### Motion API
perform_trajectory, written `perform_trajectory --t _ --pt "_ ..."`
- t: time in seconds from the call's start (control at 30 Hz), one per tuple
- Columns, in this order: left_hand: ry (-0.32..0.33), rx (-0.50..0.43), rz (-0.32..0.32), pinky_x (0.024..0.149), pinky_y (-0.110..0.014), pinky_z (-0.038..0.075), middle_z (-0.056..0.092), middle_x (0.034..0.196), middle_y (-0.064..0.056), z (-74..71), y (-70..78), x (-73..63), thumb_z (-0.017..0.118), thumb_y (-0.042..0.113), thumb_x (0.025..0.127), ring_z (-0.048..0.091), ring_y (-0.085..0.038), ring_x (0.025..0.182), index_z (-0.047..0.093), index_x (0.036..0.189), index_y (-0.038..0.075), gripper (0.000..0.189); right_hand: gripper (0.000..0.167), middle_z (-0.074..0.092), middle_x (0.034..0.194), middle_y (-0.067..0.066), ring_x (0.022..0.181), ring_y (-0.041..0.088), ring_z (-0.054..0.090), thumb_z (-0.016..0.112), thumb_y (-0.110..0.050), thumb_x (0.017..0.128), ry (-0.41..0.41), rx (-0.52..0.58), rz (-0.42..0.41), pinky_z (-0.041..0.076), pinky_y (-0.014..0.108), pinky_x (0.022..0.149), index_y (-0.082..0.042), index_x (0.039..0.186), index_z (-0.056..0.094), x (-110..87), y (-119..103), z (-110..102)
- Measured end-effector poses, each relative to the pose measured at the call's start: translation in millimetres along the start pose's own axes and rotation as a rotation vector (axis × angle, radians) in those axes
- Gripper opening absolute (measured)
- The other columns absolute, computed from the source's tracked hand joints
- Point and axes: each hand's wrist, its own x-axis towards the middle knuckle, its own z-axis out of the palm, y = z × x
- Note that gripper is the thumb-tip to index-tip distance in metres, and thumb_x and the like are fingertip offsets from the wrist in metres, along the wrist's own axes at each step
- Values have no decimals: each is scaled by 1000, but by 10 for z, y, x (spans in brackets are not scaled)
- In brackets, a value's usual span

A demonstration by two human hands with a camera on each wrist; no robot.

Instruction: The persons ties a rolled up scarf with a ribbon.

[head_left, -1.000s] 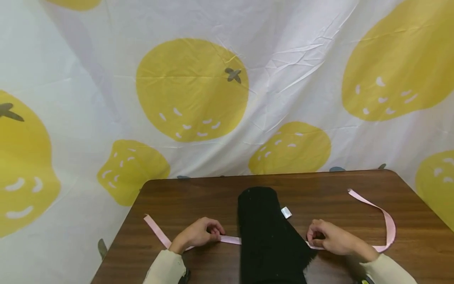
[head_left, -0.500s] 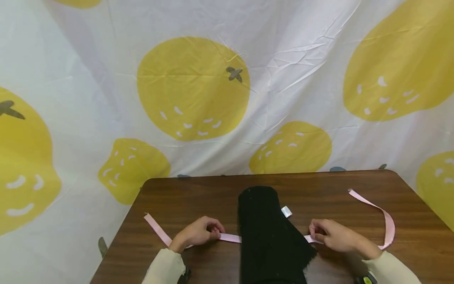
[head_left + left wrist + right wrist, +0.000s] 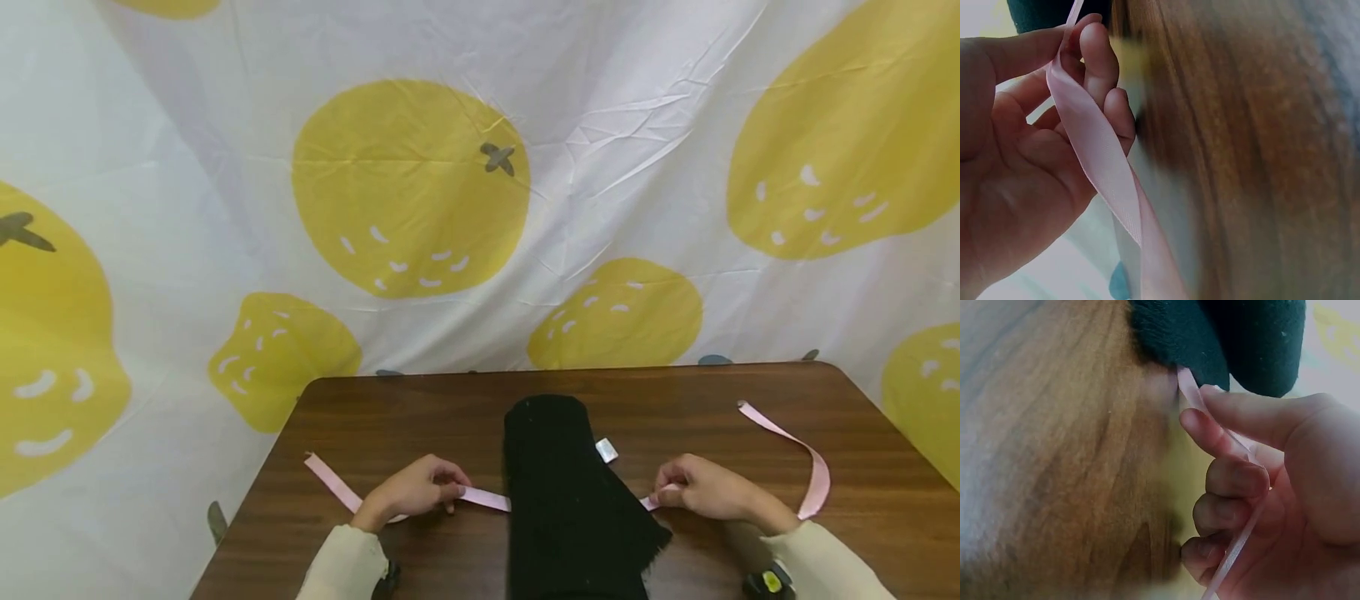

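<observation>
A black cloth folded into a thick, long bundle (image 3: 577, 508) lies on the table, one frayed corner jutting out to the right. Pink ribbon (image 3: 486, 499) emerges from both sides of it; the stretch between is hidden by the cloth. My left hand (image 3: 416, 487) pinches the ribbon between thumb and fingers just left of the bundle. In the left wrist view the pink ribbon (image 3: 1094, 137) hangs twisted past the palm. On the other side, my right hand (image 3: 705, 487) pinches the ribbon close to the frayed corner (image 3: 1154, 331), its tail running across the curled fingers.
A small white tag (image 3: 607, 451) sticks out at the cloth's right edge. One ribbon tail (image 3: 817, 479) curves over the right of the brown wooden table (image 3: 427, 400), another (image 3: 333, 482) lies at left. Behind the table hangs a lemon-print curtain (image 3: 630, 100).
My right hand has shifted its hold on the ribbon and risen slightly, drawing the right tail along a little. The left hand has lifted its ribbon end slightly. The cloth stays put.
</observation>
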Motion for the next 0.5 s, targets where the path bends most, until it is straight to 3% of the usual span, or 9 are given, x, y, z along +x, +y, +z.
perform_trajectory --t 0.1,0.27,0.5 --pt "12 38 14 56 -23 44 65 78 -10 -3 -3 9 59 10 98 62 -16 66 72 95 4 15 14 52 67 -14 59 -4 41 65 -9 92 7 -3 0 35 19 50 -7 79 69 16 -11 -14" --pt "33 35 22 57 -25 44 62 76 -12 8 1 33 56 11 100 59 -17 63 69 92 3 17 18 46 64 -15 56 -3 39 64 -9 93 101 -55 15 33 19 49 -7 76 64 57 -18 -7" --pt "52 10 20 57 -23 44 55 71 0 -4 16 61 54 11 101 55 -12 60 67 94 -1 20 18 46 58 -13 50 -1 41 63 -10 95 179 -67 84 33 19 45 -7 77 64 118 -64 -19"
